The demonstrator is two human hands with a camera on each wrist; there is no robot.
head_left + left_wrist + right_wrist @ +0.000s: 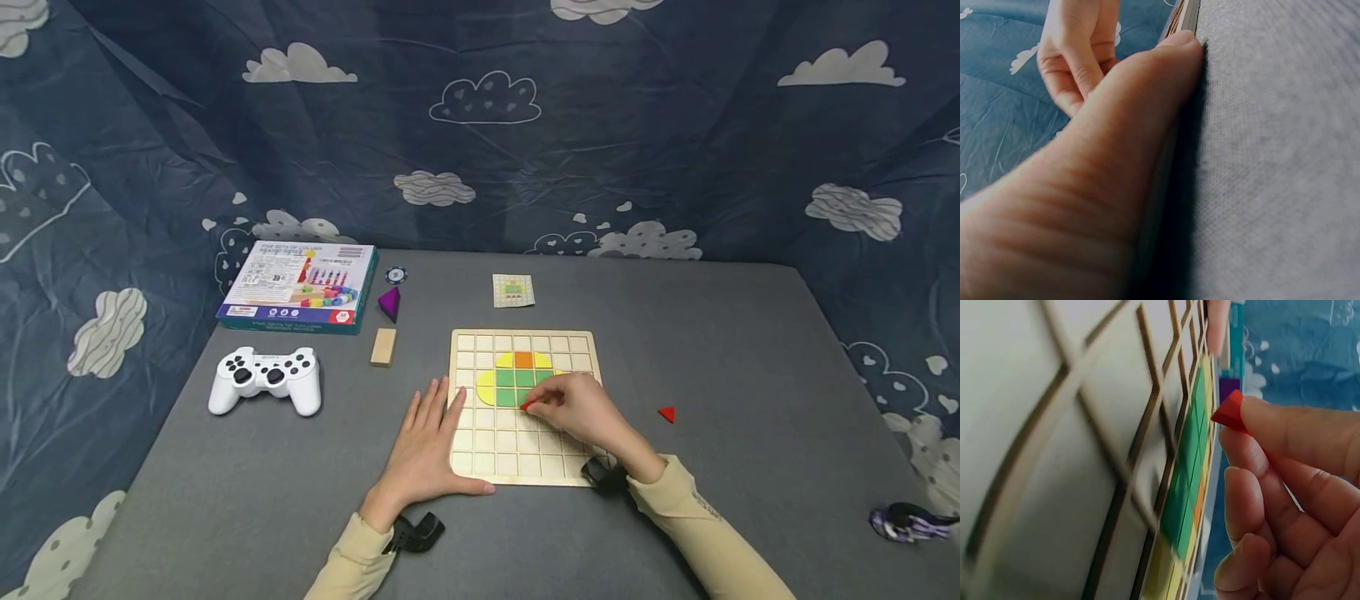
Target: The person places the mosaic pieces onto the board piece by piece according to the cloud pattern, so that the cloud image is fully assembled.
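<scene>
A wooden grid board (487, 462) lies on the grey table. Green square tiles (506, 377), an orange tile (522, 360) and rounded yellow tiles (486, 387) fill some of its upper middle cells. My left hand (422, 454) rests along the board's left edge, fingers straight, thumb out at the near edge. Between thumb and forefinger, my right hand (579, 408) pinches a small red triangular tile (1230, 411) just over the board, by the lower edge of the green tiles. Another red triangular tile (667, 414) lies on the table to the right.
Beyond the board lies a small pattern card (513, 291). To the left are a boxed game (296, 287), a white game controller (265, 381), a wooden block (383, 347), a purple pointed piece (390, 303) and a round chip (396, 275). A purple-and-black object (909, 523) sits far right.
</scene>
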